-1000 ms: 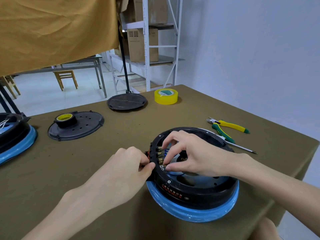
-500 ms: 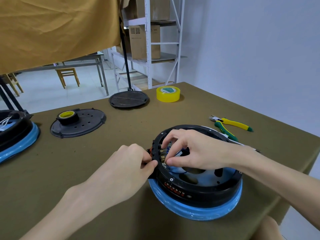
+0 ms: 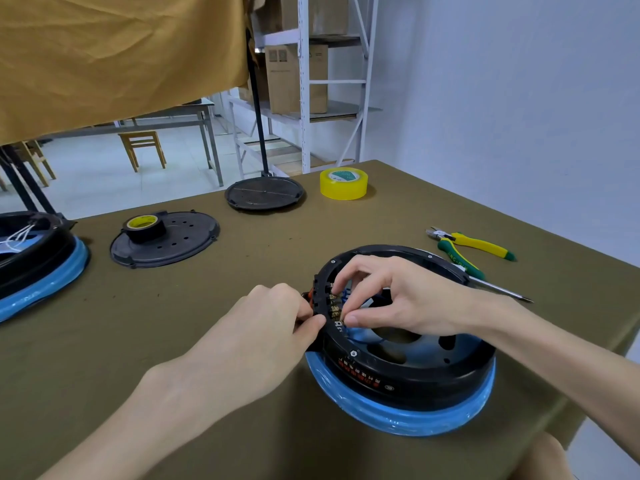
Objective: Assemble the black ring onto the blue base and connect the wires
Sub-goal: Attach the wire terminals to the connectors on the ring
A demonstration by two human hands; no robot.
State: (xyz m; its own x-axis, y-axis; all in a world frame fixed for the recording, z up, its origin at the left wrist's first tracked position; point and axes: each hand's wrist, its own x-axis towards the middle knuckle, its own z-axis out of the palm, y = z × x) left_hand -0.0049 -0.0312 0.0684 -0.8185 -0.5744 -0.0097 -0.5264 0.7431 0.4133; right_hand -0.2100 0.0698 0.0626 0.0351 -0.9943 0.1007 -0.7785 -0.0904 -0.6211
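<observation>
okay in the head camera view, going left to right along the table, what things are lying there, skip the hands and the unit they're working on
Second black and blue unit at the left edge → black tape roll on a perforated black disc → flat black plate → yellow tape roll → yellow and green pliers.

1. Both hands crowd the left rim of the black ring: the left hand presses from outside and the right hand reaches over from inside, so the terminals between them are hard to reach.
2. The near and right parts of the ring's opening are free.
3. Behind the ring, the pliers and a screwdriver lie close and block the far right side.
4. The table left of the left hand is bare, up to a black plate that carries a tape roll.
5. The yellow tape and a second plate stand at the far edge, well apart.
</observation>
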